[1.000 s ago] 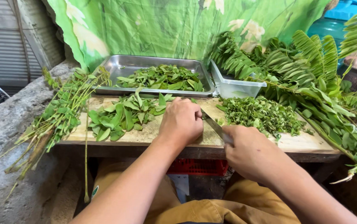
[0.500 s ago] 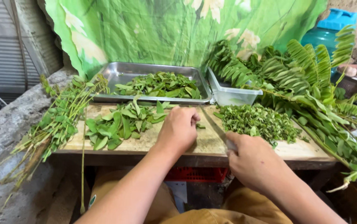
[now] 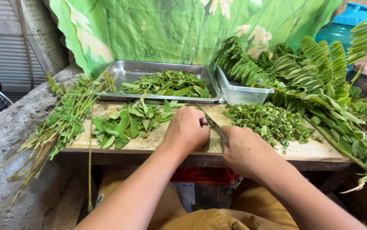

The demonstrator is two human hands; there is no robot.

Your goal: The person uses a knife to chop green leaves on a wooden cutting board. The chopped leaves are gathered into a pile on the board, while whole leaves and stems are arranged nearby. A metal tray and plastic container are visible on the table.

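My left hand (image 3: 187, 130) is closed over something on the wooden cutting board (image 3: 149, 142), with what it covers hidden under the fingers. My right hand (image 3: 244, 149) grips a knife (image 3: 211, 121) whose blade runs along the right side of the left hand. Whole green leaves (image 3: 128, 121) lie in a pile left of my hands. A heap of chopped leaves (image 3: 268, 121) sits to their right on the board.
A metal tray (image 3: 140, 70) with green leaves stands behind the board, next to a clear plastic tub (image 3: 241, 93). Leafy stems (image 3: 64, 123) lie on the stone ledge at left. Long fern-like branches (image 3: 320, 76) spread at right. A red crate (image 3: 209, 174) sits under the board.
My hands have kept their place on the board, with the knife blade shifting slightly beside the left hand. The camera view has tilted a little.
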